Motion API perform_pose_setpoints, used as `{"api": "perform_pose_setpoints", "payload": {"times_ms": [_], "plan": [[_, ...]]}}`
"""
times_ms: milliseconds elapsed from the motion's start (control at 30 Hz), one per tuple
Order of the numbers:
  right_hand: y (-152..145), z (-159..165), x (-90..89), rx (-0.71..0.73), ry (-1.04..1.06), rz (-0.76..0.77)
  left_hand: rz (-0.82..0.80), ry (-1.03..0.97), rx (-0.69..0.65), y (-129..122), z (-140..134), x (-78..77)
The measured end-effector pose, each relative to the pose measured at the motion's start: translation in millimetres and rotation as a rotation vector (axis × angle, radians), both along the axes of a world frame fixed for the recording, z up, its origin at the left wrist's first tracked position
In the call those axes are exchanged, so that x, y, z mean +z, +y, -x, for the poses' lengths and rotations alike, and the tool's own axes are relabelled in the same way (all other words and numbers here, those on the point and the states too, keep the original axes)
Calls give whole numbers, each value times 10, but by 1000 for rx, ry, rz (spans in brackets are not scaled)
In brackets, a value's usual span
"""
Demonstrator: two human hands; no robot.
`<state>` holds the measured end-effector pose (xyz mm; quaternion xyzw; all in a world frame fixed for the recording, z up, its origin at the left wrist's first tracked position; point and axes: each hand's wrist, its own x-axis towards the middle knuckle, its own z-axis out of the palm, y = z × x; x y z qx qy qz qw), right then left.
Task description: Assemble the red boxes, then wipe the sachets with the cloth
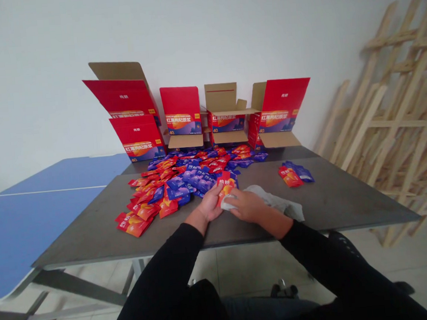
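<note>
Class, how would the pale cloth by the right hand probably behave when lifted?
Probably floppy: the cloth trails in loose, rumpled folds over the table. It seems unlikely to roll, having no round shape. Perhaps light, since it looks thin.

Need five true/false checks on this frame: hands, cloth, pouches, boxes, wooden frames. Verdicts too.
1. The left hand holds a red pouch. True.
2. The right hand holds a blue pouch. False: the right hand holds a pale cloth against the red pouch.
3. A small group of pouches lies apart from the large pile. True.
4. Every box is closed. False: the boxes have raised, open flaps.
5. Wooden frames stand at the picture's right. True.
</note>
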<state>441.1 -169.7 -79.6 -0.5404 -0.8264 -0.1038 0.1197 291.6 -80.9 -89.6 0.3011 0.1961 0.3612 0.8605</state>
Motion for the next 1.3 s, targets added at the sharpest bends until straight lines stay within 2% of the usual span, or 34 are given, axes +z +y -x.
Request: {"api": "perform_pose_setpoints", "payload": {"times_ms": [267, 467, 600, 700, 800, 1000, 1067, 1300], "plan": [[76, -112, 27, -218, 87, -30, -48, 33, -94, -18, 19, -29], [157, -225, 26, -346, 184, -72, -88, 147, -196, 13, 65, -66], [203, -331, 26, -428, 257, -129, -38, 175, -295, 33, 86, -77], [216, -371, 38, -466, 320, -199, 14, 130, -310, 47, 99, -62], [181, -340, 74, -399, 364, -228, 53, 99, -261, 42, 105, -16], [52, -121, 128, 1, 226, -70, 120, 41, -193, -4, 97, 79], [32, -38, 116, 76, 169, -37, 122, 28, -198, -1, 101, 78], [33, 147, 42, 36, 106, -18, 95, 37, -310, 10, 129, 35]]}}
